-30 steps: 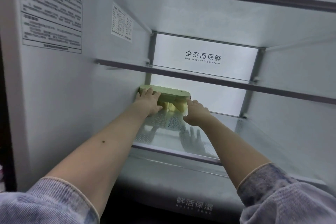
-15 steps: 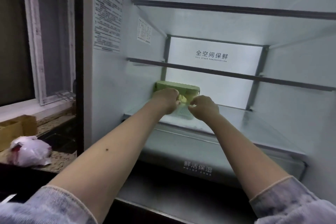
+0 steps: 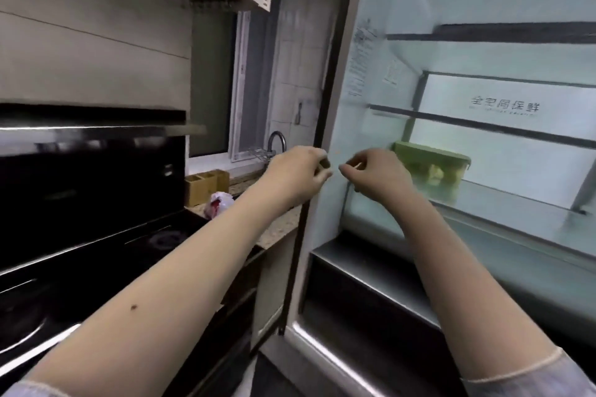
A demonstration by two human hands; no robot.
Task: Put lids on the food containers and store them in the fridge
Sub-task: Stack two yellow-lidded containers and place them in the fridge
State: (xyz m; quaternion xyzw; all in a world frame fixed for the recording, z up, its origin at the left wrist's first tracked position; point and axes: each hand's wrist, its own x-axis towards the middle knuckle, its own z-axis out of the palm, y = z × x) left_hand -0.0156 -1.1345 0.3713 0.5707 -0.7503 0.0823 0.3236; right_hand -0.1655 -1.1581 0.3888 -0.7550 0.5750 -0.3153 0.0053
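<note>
A clear food container with a green lid [image 3: 430, 171] stands at the back left of a glass shelf [image 3: 516, 203] inside the open fridge. Neither hand touches it. My left hand [image 3: 296, 174] hovers in front of the fridge's left edge, outside the compartment, with its fingers loosely curled and nothing in them. Just inside the opening and in front of the container is my right hand [image 3: 377, 174], also loosely curled and holding nothing. The two hands are close together at about shelf height.
Left of the fridge runs a speckled counter [image 3: 277, 226] with two wooden boxes [image 3: 206, 185], a white plastic bag [image 3: 219, 203] and a faucet [image 3: 277, 138]. A black stove [image 3: 96, 255] sits under a range hood [image 3: 90, 126]. Higher fridge shelves hold nothing visible.
Both hands let go of the green-lidded container and drew back out of the fridge. The container stays on the shelf. My view swung left, bringing the stove and counter into sight.
</note>
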